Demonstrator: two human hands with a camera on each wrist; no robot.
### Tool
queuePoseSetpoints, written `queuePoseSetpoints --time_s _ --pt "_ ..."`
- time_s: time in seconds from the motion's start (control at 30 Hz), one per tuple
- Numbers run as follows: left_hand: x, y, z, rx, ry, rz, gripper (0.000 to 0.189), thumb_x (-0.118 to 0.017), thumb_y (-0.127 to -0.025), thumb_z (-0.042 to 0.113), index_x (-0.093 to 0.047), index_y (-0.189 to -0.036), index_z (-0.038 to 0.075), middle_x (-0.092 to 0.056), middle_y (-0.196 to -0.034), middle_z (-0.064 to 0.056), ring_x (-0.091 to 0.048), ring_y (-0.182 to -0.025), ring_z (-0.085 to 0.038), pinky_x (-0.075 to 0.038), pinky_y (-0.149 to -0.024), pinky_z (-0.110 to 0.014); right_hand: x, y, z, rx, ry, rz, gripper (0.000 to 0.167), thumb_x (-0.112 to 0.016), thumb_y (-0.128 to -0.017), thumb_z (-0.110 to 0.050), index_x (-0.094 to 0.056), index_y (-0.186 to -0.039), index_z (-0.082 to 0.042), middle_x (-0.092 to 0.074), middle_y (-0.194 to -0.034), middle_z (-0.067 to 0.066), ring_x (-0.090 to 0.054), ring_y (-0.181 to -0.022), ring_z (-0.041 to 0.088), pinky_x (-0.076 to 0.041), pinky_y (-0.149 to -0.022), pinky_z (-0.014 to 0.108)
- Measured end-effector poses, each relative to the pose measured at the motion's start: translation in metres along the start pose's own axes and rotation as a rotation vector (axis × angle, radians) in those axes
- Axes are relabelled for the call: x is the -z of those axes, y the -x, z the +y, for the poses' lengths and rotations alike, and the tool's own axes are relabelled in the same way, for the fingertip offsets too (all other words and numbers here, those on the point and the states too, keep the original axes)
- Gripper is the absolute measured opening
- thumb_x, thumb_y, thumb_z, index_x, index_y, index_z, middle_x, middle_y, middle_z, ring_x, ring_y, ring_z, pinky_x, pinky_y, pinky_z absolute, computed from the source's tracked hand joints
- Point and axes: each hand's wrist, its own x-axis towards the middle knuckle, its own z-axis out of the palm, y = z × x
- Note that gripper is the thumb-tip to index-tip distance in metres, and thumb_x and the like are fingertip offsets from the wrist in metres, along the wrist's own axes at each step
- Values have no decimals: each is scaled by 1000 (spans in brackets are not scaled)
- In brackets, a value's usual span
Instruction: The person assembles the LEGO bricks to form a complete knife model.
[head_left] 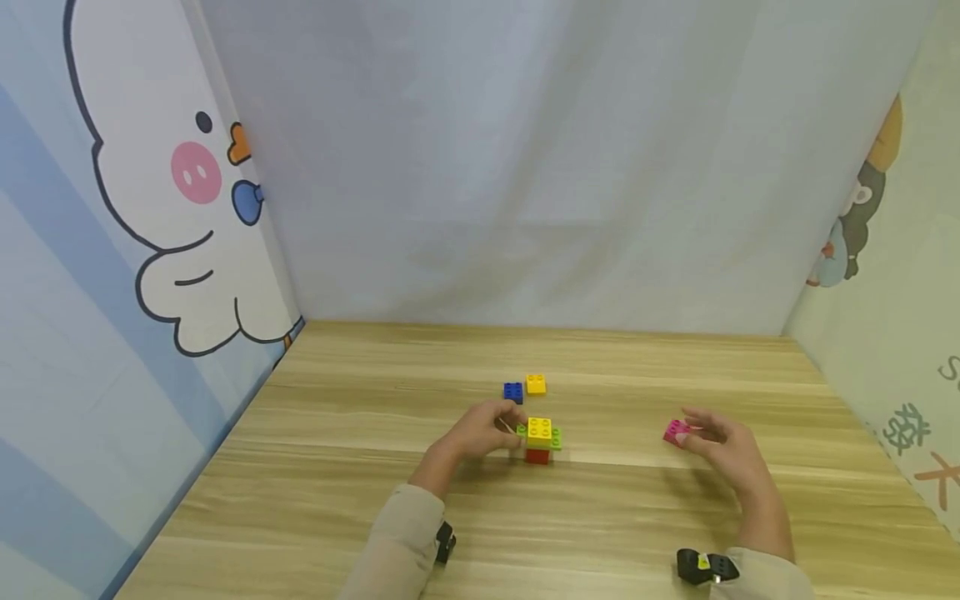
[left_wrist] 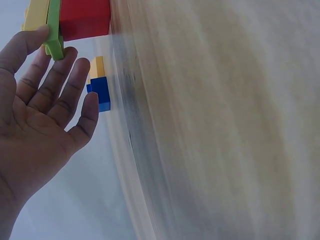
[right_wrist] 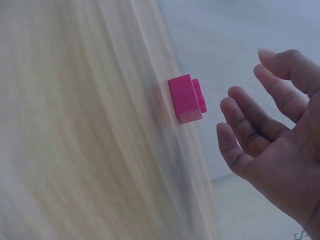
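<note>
A small stack of toy building bricks stands on the table: a red brick (head_left: 537,457) at the bottom, a wider green brick (head_left: 557,438) across it, and a yellow brick (head_left: 539,432) on top. My left hand (head_left: 483,429) is at the stack's left side, thumb and fingertips pinching the end of the green brick. To the right, a pink brick (right_wrist: 186,100) rests on the table with its studs up. Over it hovers my right hand (head_left: 723,450), fingers loosely bent and apart from the brick in the right wrist view.
Behind the stack, a blue brick (head_left: 513,392) and another yellow brick (head_left: 536,384) sit side by side on the wooden table (head_left: 360,367). A pale curtain (head_left: 480,167) hangs along the back edge, with printed cloth walls at left and right.
</note>
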Motion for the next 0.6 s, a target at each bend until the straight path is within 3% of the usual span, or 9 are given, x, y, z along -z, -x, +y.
queuePoseSetpoints --time_s 0.13,0.27,0.5,0.6 --pt "0 1 -1 0 9 0 24 -71 -81 10 -61 -103 7 -59 -98 -3 -58 -90 -20 -49 -76 -34 1 0 3 -41 -38 27 50 -58 -89 -11 -42 -133 7 -43 -131 28 -46 -111 27 -43 -80 25" --pt "1 1 -3 -3 12 1 24 -72 -81 9 -61 -103 7 -60 -98 -3 -59 -89 -20 -49 -76 -33 1 -4 8 -66 -100 48 50 -55 -91 -9 -37 -135 9 -39 -133 29 -39 -118 33 -40 -78 17" --pt "2 -1 -4 -18 5 5 24 -71 -81 9 -61 -103 7 -60 -98 -2 -59 -89 -19 -49 -76 -32 0 -11 24 -65 -127 56 50 -55 -93 -13 -37 -135 10 -38 -134 28 -45 -95 -2 -42 -76 14" --pt "1 0 -2 -17 0 -1 24 -71 -81 10 -61 -103 8 -60 -98 -1 -59 -89 -18 -50 -75 -31 -1 -12 32 -78 -101 49 51 -56 -93 -12 -37 -135 9 -40 -132 30 -42 -90 -8 -40 -79 16"
